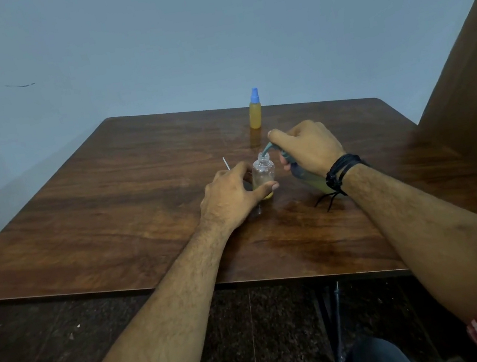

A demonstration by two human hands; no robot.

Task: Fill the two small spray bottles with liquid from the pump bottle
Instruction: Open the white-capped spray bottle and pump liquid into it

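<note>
A small clear spray bottle point(263, 173) stands uncapped on the table point(108, 202), with a little yellow liquid at its bottom. My left hand point(230, 195) grips it around the lower body. My right hand point(307, 145) is closed over the pump bottle point(309, 180), which is tilted, its teal spout point(268, 147) reaching into the small bottle's open neck. The pump bottle holds yellow liquid and is mostly hidden by my hand and wrist. A second small spray bottle point(254, 110), full of yellow liquid and closed with a blue cap, stands farther back.
A thin white tube point(225, 163) sticks up just behind my left hand, probably the removed spray top's dip tube. A dark wooden panel point(471, 110) rises at the table's right. The table's near edge runs below my forearms.
</note>
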